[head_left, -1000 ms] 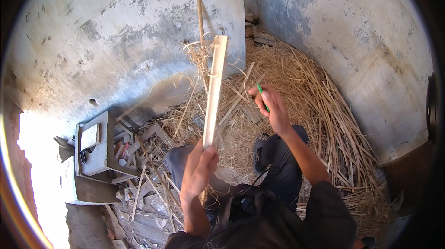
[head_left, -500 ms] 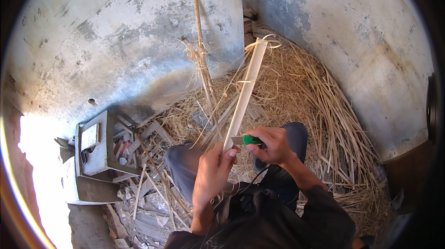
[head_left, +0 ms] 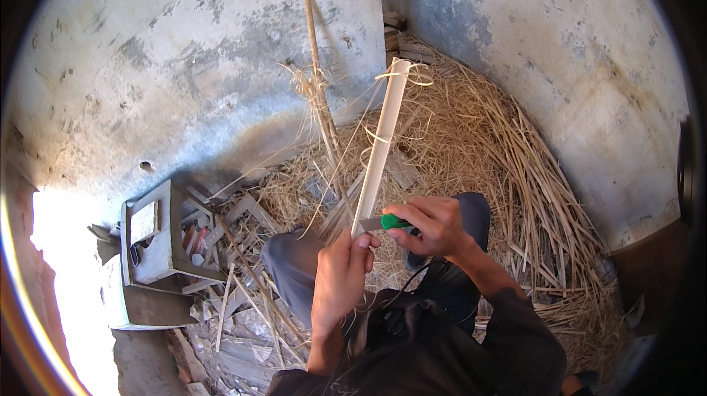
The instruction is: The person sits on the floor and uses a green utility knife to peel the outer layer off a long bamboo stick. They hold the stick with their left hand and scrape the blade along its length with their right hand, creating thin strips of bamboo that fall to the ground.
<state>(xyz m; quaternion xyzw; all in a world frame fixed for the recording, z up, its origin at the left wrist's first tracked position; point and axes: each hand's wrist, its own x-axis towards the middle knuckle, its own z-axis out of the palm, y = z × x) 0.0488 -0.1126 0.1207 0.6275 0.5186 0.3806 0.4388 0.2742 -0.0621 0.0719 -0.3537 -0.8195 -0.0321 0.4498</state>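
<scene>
Holds the pale strip [head_left: 381, 147] slanting up at frame centre, lower end pinched in the left hand [head_left: 340, 271]; grips the green-handled knife [head_left: 395, 222] in the right hand [head_left: 436, 226], against the strip. Has straw [head_left: 471, 127] at centre right, a grey cabinet [head_left: 158, 256] lower left.

A long, pale wooden strip [head_left: 380, 158] slants away and slightly right, its near end in the left hand [head_left: 340, 271]. Thin curled shavings [head_left: 378, 137] hang at its top and middle. A green-handled knife [head_left: 395, 221] sits in the right hand [head_left: 434, 227], its flat grey blade [head_left: 372, 225] at the strip's near end.
</scene>
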